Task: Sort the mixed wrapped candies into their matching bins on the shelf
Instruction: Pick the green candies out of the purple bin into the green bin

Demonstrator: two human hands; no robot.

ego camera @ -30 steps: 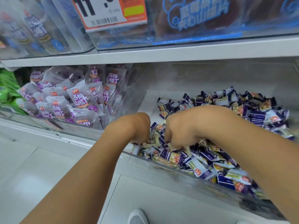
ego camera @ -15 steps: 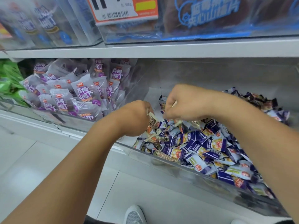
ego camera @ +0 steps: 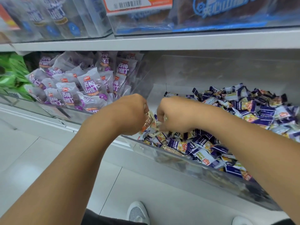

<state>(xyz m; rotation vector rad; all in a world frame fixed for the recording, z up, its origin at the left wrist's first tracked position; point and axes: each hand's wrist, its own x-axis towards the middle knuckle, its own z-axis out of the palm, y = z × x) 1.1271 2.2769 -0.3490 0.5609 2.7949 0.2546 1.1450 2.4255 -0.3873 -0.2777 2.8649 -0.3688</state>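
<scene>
Right clear bin (ego camera: 181, 161): open-topped, transparent walls, on the lower shelf; it holds a loose heap of small dark-blue and white wrapped candies (ego camera: 253, 111), piled thickest toward the right and along the front wall, while the back left corner of its floor shows bare.
Left clear bin (ego camera: 53, 109): just beside the right one, sharing a clear divider; packed with larger grey-purple pouches (ego camera: 90, 85) printed with white characters, most standing on end and leaning.
Green packs (ego camera: 11, 73): at the far left edge of the same shelf, only partly in view.
Upper shelf (ego camera: 162, 41): white board carrying more clear bins; one holds pale blue-labelled packs (ego camera: 48, 17), another holds dark goods behind a blue printed front (ego camera: 227, 10).
Price tag (ego camera: 138, 4): orange and white with a barcode, clipped to the upper bin front.
Left hand (ego camera: 129, 114): curled into a fist over the front left corner of the right bin, gripping a pale orange-lettered candy (ego camera: 147, 122) whose end sticks out.
Right hand (ego camera: 173, 114): fingers curled down into the heap close beside the left hand, pale wrappers showing at its fingertips; whether they are pinched I cannot tell.
Floor (ego camera: 146, 184): pale tiles below, with a white shoe (ego camera: 138, 213) near the bottom edge.
</scene>
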